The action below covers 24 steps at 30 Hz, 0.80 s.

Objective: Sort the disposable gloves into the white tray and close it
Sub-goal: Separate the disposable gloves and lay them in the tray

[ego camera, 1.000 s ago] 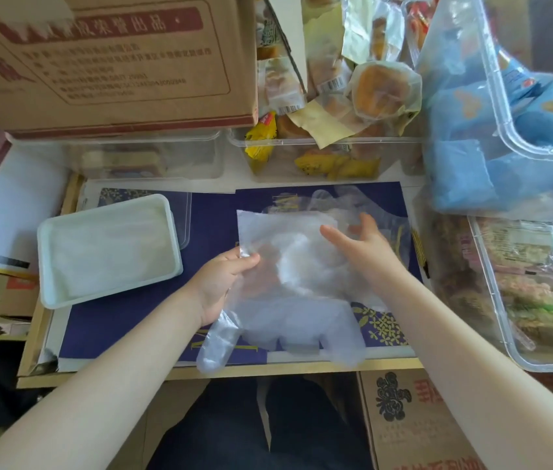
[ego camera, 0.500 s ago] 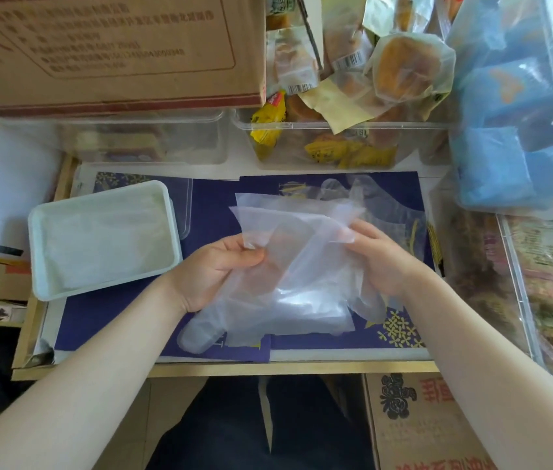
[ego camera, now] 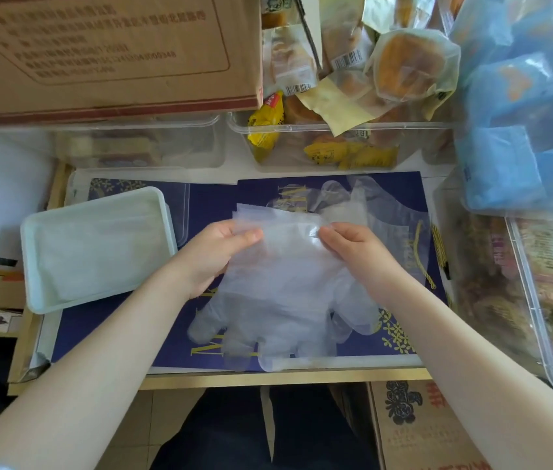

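Two hands pinch gloves at cuff: left hand, right hand. Glove tips point toward person. White tray sits left, nearer left hand.

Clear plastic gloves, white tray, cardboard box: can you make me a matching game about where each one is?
Things:
1. clear plastic disposable gloves
2. white rectangular plastic tray
3. brown cardboard box
4. blue packets in a clear tub

Places:
A. far left, on top of a tub
B. far right
C. pinched between left hand and right hand
D. left of the hands

Pairs: 1-C, 2-D, 3-A, 4-B
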Each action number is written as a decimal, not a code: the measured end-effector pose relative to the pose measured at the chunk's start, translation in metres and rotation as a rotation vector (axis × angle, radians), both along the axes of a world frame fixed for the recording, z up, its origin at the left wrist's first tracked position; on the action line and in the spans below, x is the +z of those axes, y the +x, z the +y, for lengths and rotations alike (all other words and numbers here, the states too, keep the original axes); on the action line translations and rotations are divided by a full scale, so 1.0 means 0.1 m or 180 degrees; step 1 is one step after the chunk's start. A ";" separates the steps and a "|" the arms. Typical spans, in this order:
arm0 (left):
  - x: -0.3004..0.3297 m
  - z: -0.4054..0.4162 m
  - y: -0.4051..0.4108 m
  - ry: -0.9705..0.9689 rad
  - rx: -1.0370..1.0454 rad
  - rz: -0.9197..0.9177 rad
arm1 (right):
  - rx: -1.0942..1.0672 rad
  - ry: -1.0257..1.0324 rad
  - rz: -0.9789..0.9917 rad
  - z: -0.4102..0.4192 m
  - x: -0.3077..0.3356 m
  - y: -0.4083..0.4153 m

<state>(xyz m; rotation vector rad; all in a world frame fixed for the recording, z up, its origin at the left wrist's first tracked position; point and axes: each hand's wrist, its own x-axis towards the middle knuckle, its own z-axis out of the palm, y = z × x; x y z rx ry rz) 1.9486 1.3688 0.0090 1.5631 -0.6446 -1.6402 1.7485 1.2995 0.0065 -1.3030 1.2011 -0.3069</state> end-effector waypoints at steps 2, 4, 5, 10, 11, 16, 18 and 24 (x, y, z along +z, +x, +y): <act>-0.07 -0.05 -0.03 -0.0047 0.0307 -0.0245 | -0.0142 0.0195 -0.0063 0.00 -0.01 0.00; -0.13 -0.07 -0.04 -0.0073 0.0593 -0.0482 | -0.0122 0.0676 -0.0234 -0.01 0.01 -0.04; -0.14 -0.08 -0.04 -0.0103 0.0752 -0.0550 | 0.0017 0.0877 -0.0279 -0.01 0.01 -0.07; -0.14 -0.08 0.02 0.0213 0.0973 -0.0016 | 0.0156 0.0983 -0.0180 -0.04 -0.08 -0.18; -0.14 -0.05 0.04 0.0294 0.0705 0.0200 | 0.0092 0.0903 -0.0197 -0.05 -0.11 -0.20; -0.29 0.12 0.08 0.0200 0.0009 -0.0571 | -0.0018 0.0636 -0.0071 -0.01 -0.26 -0.21; -0.36 0.14 0.14 0.0177 -0.0043 -0.1145 | 0.0498 0.0127 0.0711 0.04 -0.33 -0.21; -0.49 0.18 0.25 0.0405 -0.0549 -0.2398 | 0.0109 -0.1252 0.2149 0.12 -0.48 -0.46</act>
